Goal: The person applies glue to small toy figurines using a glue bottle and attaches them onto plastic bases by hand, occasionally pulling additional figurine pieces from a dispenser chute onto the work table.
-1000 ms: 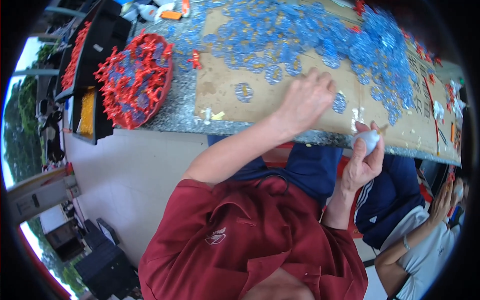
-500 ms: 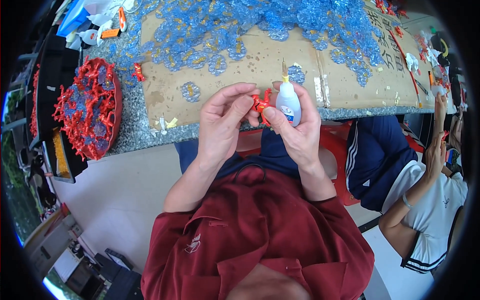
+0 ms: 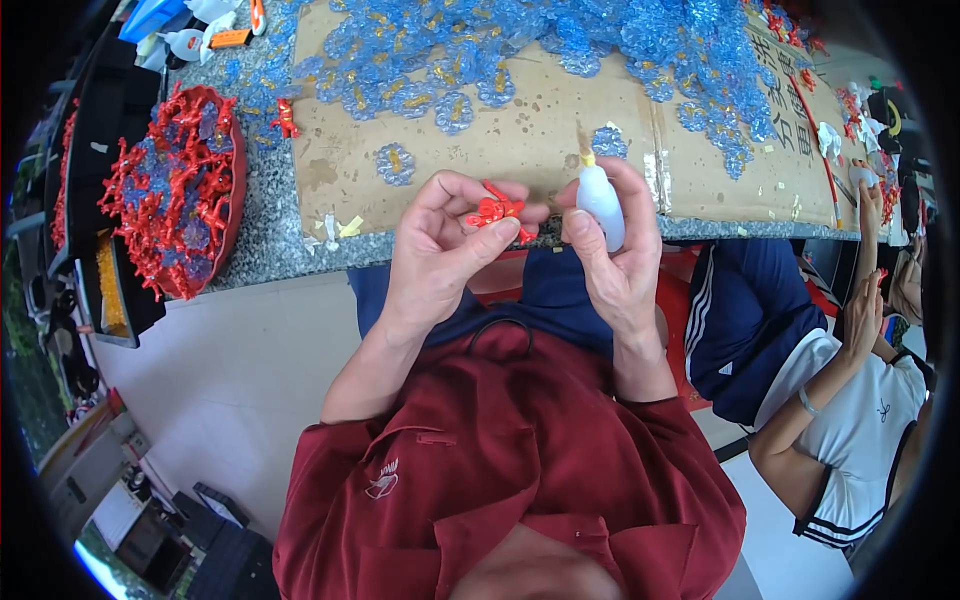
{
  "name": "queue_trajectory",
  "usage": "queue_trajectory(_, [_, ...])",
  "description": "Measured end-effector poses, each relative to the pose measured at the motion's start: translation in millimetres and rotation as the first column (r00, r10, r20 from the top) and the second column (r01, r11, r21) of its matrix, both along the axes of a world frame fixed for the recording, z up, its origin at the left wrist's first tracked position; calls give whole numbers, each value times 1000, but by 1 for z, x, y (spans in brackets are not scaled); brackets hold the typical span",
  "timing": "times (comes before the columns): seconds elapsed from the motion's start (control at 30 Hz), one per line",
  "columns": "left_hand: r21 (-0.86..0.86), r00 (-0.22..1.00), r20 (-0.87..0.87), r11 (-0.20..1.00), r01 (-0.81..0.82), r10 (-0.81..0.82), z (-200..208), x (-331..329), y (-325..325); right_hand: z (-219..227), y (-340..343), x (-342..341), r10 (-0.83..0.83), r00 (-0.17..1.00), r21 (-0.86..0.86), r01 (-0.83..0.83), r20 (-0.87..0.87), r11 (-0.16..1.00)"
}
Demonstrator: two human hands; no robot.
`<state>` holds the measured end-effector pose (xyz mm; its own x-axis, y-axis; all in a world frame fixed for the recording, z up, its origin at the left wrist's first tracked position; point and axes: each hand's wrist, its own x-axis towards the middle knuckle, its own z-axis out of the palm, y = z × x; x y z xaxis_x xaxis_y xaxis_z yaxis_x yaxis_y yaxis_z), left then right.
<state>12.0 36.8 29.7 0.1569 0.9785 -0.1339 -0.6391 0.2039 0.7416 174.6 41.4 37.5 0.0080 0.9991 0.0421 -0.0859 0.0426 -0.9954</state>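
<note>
Between the thumb and fingers of my left hand (image 3: 445, 245) is a small red plastic figurine (image 3: 493, 211) with yellow marks. My right hand (image 3: 622, 240) is wrapped round a white glue bottle (image 3: 600, 205), its narrow tip pointing up and away from me. Both hands hover at the table's front edge, a short gap between them. On the cardboard just beyond lie single clear-blue plastic discs with golden centres, one disc (image 3: 395, 163) to the left and another disc (image 3: 608, 141) past the bottle.
A large heap of blue discs (image 3: 480, 50) spreads over the cardboard sheet (image 3: 540, 130). At left stands a red basin (image 3: 238, 215) full of red figurines and some blue pieces. One loose red figurine (image 3: 286, 118) lies near it. A co-worker (image 3: 840, 400) sits at my right.
My hands have drawn apart. The figurine has come away from the right hand and now rests in the left fingers alone, while the bottle has shifted slightly right.
</note>
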Motion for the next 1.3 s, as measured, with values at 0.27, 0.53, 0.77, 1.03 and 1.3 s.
queue_trajectory(0.27, [-19,999,10,999,-30,30,-11,-14,-1,13,-8,17,20,938,225,-104,347,969])
queue_trajectory(0.53, [-3,987,-147,998,-58,56,-13,-13,-4,20,-9,18,-21,900,348,-147,436,926])
queue_trajectory(0.77, [18,986,-164,999,-38,40,-15,-12,-6,18,-10,16,-20,903,310,-127,430,942])
queue_trajectory(1.03, [-16,974,-222,999,-43,39,-13,-13,-6,21,-11,20,-17,898,314,-136,439,940])
queue_trajectory(1.3, [140,953,-287,989,-56,95,-13,-10,-3,24,-11,19,19,895,306,-172,446,936])
